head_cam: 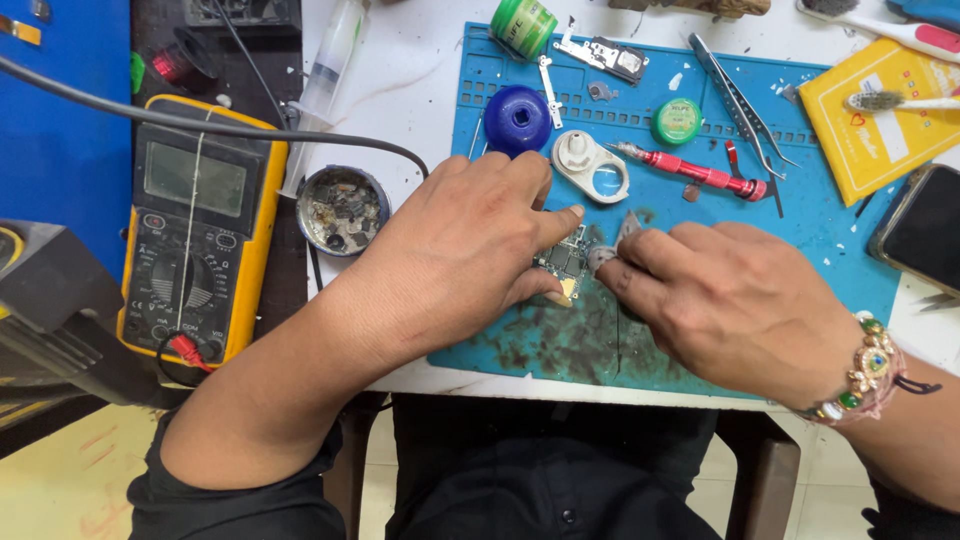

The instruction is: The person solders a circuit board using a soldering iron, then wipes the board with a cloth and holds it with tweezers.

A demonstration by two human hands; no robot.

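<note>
Pinning a small circuit board (562, 262) flat on the blue work mat (820, 215), the left hand (470, 245) has thumb and fingers closed narrow over the board's left and near edges. Board sits mid-mat, at 3 o'clock from the left hand and 9 o'clock from the right hand (725, 295), touching both; long axis cannot be told, mostly hidden. Left hand covers more of it. Right hand is pinched shut on a thin metal blade tool (627, 226), tip pointing to 11 o'clock just beside the board's right edge.

Around them:
- blue round cap (517, 120) and white oval plastic part (591, 167) at 12 o'clock from the board
- small round green tin (677, 121) at 1 o'clock, green-lidded jar (523, 25) at top edge of mat
- red-handled driver (695, 173) and steel tweezers (735, 100) at 2 o'clock
- yellow rectangular packet (880, 115) off the mat, far right, brush lying on it
- dark phone (925, 230) at 3 o'clock on the white tabletop (400, 90)
- yellow multimeter (200, 225) and round tin of scrap (343, 210) at 9 o'clock
</note>
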